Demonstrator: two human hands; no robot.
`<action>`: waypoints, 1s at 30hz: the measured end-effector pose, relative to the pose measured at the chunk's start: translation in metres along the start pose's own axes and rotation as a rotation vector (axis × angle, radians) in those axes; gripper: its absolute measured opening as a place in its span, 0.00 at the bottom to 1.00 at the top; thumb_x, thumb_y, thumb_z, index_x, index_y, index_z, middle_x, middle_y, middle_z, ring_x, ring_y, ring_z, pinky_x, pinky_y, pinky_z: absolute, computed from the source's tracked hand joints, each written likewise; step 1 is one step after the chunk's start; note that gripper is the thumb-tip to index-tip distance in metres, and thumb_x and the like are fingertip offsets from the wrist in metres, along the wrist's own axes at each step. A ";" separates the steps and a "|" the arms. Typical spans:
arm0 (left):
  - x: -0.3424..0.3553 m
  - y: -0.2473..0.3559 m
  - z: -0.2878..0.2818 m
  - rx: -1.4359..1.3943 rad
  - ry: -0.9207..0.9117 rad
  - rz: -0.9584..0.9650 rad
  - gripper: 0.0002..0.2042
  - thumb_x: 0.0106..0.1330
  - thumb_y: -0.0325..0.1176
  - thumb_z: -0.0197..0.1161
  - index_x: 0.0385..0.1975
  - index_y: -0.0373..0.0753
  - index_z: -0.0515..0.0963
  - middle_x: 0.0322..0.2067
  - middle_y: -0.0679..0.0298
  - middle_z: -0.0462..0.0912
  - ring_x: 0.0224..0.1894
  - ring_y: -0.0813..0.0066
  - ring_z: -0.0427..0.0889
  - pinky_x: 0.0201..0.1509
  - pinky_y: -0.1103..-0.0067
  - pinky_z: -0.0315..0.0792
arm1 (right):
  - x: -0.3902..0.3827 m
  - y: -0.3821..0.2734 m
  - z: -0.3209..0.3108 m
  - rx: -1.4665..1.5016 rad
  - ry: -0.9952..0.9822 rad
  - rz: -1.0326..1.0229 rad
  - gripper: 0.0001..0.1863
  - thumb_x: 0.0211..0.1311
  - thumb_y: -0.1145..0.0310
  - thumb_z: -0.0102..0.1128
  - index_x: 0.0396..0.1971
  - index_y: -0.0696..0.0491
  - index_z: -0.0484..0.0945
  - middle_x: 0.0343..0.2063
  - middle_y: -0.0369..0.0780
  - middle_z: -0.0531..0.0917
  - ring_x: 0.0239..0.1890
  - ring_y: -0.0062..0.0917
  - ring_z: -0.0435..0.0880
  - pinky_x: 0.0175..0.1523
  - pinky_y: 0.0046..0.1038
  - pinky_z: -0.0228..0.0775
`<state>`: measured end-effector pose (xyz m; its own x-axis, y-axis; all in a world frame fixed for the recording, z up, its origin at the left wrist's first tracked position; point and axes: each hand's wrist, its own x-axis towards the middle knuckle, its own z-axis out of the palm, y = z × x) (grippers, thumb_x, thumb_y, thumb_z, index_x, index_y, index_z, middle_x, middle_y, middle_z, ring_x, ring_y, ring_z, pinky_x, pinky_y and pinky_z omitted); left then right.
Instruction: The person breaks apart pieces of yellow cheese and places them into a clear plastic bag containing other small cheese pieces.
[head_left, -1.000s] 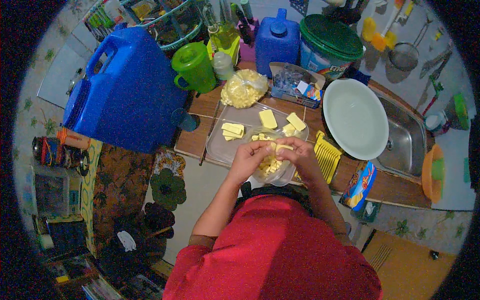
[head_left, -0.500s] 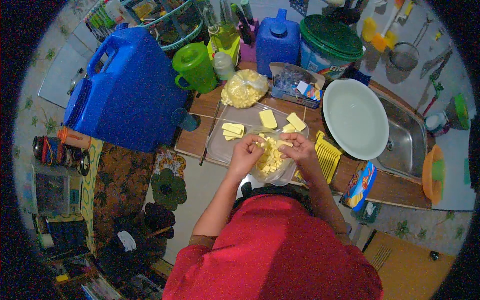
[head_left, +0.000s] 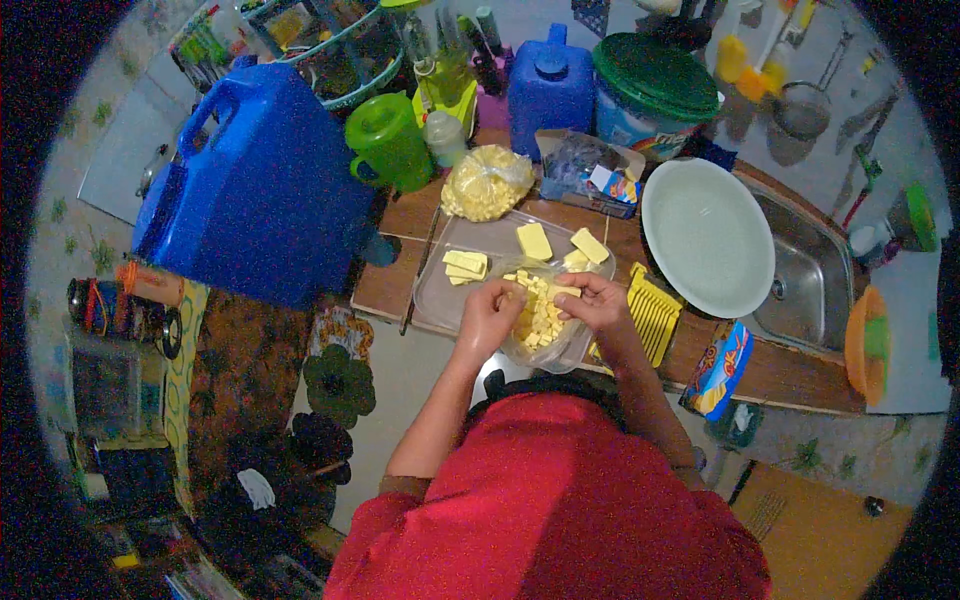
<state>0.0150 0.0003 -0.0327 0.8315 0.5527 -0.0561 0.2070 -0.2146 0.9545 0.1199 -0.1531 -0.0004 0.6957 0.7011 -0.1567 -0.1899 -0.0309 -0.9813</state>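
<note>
A clear plastic bag with many small pale-yellow cheese cubes lies at the near edge of a clear tray. My left hand is closed at the bag's left rim, its fingertips pinched together. Across the opening, my right hand grips a pale-yellow cheese piece between thumb and fingers, beside the bag's right rim. Beyond my hands on the tray are stacked cheese slabs, a cheese block and another block. A knotted bag of cheese cubes sits at the tray's far edge.
A yellow ridged rack and a blue packet lie right of the tray. A large white basin leans over the sink. Behind stand a green pitcher and a blue jug; a big blue container stands left.
My right hand has shifted slightly, still with the cheese piece at the bag's opening. My left hand stays at the left rim. The whole view has tilted a little.
</note>
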 end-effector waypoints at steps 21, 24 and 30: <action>-0.013 0.023 0.001 -0.453 -0.173 -0.011 0.10 0.60 0.34 0.58 0.37 0.34 0.76 0.26 0.69 0.78 0.24 0.85 0.72 0.27 0.88 0.66 | -0.005 -0.003 0.008 0.016 -0.031 0.020 0.16 0.48 0.72 0.63 0.39 0.59 0.77 0.22 0.34 0.78 0.23 0.13 0.73 0.29 0.14 0.65; -0.014 0.029 -0.001 -0.458 -0.162 -0.042 0.10 0.60 0.34 0.58 0.37 0.35 0.76 0.23 0.71 0.76 0.20 0.88 0.68 0.22 0.89 0.61 | -0.003 0.000 0.007 0.030 -0.036 0.017 0.16 0.48 0.72 0.62 0.39 0.59 0.77 0.22 0.35 0.78 0.23 0.14 0.74 0.29 0.15 0.65; -0.009 0.009 -0.001 -0.462 -0.060 -0.065 0.07 0.59 0.32 0.58 0.36 0.40 0.76 0.18 0.75 0.73 0.14 0.91 0.60 0.16 0.89 0.52 | -0.003 -0.001 0.007 0.063 -0.023 0.052 0.15 0.51 0.74 0.57 0.41 0.62 0.75 0.29 0.41 0.80 0.30 0.21 0.79 0.37 0.19 0.72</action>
<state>0.0087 -0.0059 -0.0229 0.8556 0.5026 -0.1239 0.0195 0.2078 0.9780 0.1133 -0.1499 0.0022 0.6678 0.7158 -0.2041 -0.2693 -0.0232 -0.9628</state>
